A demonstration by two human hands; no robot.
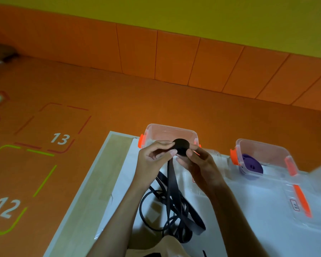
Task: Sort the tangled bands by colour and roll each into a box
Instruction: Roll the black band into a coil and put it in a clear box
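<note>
A black band is partly wound into a tight roll [181, 146] held above the table. My left hand [154, 158] pinches the roll's left side with thumb and fingertips, and my right hand [198, 161] grips its right side. The band's loose tail [171, 184] hangs down to a tangled black heap [176, 217] on the white sheet. Behind the roll stands a clear box with orange clips [152, 129]; I cannot see its contents. A second clear box [263, 149] to the right holds a rolled purple band [251, 166].
The white sheet [239, 210] covers a light wooden table [93, 191] whose left edge runs diagonally. A clear lid with an orange clip [302, 199] lies right of the purple box. The orange floor carries numbered squares 12 and 13.
</note>
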